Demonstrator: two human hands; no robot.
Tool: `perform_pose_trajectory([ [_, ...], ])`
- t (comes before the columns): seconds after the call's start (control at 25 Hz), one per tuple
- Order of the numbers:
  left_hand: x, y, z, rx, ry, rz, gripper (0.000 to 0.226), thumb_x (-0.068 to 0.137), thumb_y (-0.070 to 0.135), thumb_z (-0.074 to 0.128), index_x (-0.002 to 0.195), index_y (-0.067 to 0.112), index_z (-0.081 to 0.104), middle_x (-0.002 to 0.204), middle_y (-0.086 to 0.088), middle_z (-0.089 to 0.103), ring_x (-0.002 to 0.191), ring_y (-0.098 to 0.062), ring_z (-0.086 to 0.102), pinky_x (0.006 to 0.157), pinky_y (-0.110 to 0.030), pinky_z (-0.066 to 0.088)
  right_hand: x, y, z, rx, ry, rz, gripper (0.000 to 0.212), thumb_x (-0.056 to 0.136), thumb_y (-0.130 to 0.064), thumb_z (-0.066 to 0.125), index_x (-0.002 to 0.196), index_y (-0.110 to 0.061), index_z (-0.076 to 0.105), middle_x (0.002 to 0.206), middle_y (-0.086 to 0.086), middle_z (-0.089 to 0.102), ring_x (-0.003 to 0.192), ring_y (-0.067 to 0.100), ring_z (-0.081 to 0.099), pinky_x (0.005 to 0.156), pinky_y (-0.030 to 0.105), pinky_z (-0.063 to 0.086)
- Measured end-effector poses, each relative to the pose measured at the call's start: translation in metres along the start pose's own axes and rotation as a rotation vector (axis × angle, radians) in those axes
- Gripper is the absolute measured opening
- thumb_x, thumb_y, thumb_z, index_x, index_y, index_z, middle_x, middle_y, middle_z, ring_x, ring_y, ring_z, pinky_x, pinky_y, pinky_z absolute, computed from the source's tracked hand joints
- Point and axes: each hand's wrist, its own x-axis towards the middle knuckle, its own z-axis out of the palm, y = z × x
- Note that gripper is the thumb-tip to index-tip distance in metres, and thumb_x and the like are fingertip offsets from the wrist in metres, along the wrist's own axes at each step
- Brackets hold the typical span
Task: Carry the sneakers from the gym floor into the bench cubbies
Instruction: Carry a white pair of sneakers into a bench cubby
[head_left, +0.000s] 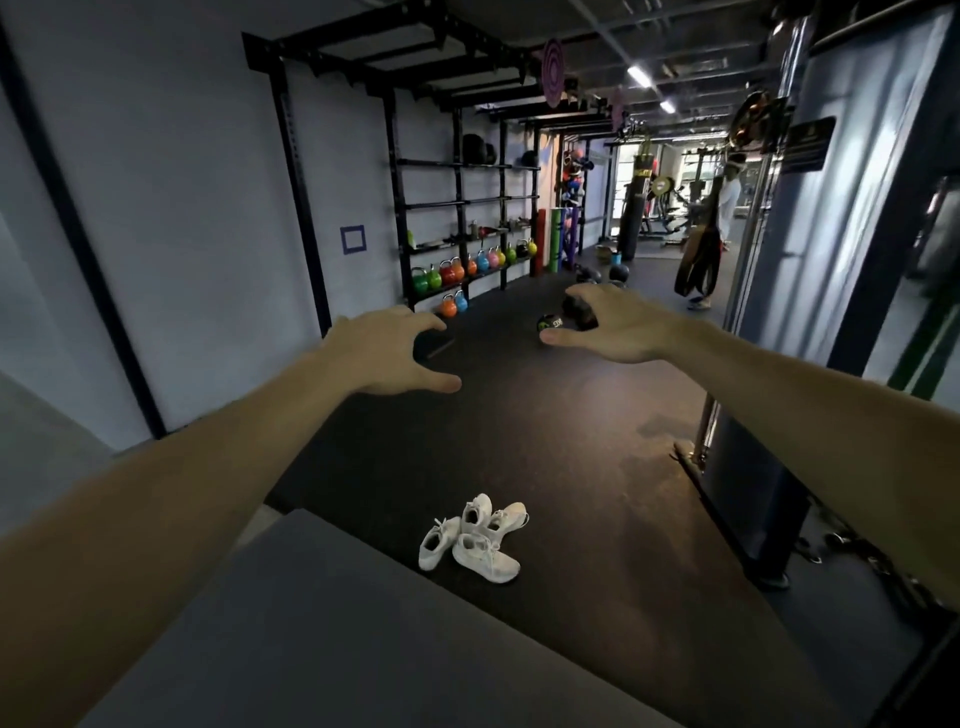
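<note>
Both grips wide open, empty. Left hand (387, 351) and right hand (610, 325) held out in the air, fingers spread and curled, thumbs apart from fingers, touching nothing. White sneakers (475, 535), four in a loose heap, lie on the dark gym floor (571, 441) well below the hands, just beyond the grey counter (322, 623) edge. Kettlebells (457, 270) on the wall rack far behind.

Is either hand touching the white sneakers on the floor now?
Apart. The head view shows the left hand and right hand open in the air, with bare dark floor between them and the white sneakers.
</note>
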Motion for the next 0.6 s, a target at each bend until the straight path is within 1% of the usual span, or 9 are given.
perform_pose_trajectory([
  [0.12,0.069,-0.055,0.025,0.002,-0.004,0.06,0.088,0.067,0.081,0.051,0.14,0.036,0.032,0.14,-0.001,0.042,0.12,-0.023,0.046,0.097,-0.053,0.041,0.077,-0.012,0.021,-0.013,-0.006,0.033,0.115,0.057,-0.096,0.032,0.148,-0.027,0.02,0.155,0.006,0.023,0.138,0.031,0.028,0.109,0.054,0.028],
  [0.28,0.15,-0.111,0.044,-0.002,0.015,0.121,0.087,0.066,0.083,0.05,0.139,0.038,0.032,0.142,0.002,0.041,0.123,-0.023,0.045,0.095,-0.052,0.042,0.158,-0.024,0.03,-0.016,0.033,0.092,0.109,0.062,-0.093,0.033,0.147,-0.026,0.022,0.155,0.008,0.022,0.138,0.035,0.027,0.108,0.057,0.028],
  [0.44,0.241,-0.16,0.083,-0.017,-0.028,0.194,0.088,0.066,0.084,0.049,0.139,0.038,0.031,0.139,0.001,0.042,0.121,-0.022,0.044,0.093,-0.048,0.044,0.245,-0.027,0.054,-0.028,0.025,0.164,0.109,0.061,-0.093,0.031,0.148,-0.029,0.016,0.156,0.007,0.022,0.138,0.036,0.027,0.107,0.059,0.026],
  [0.52,0.283,-0.18,0.102,-0.028,-0.021,0.224,0.087,0.066,0.084,0.049,0.139,0.039,0.031,0.139,0.001,0.042,0.12,-0.021,0.045,0.092,-0.046,0.044,0.284,-0.022,0.067,-0.044,0.035,0.187,0.107,0.063,-0.092,0.031,0.149,-0.031,0.013,0.156,0.007,0.021,0.138,0.036,0.026,0.108,0.058,0.026],
  [0.6,0.328,-0.199,0.12,-0.033,-0.004,0.249,0.087,0.066,0.084,0.048,0.139,0.039,0.031,0.141,0.002,0.04,0.121,-0.021,0.045,0.092,-0.045,0.043,0.326,-0.016,0.081,-0.054,0.041,0.201,0.109,0.062,-0.092,0.03,0.149,-0.029,0.013,0.156,0.007,0.02,0.138,0.036,0.026,0.108,0.058,0.027],
])
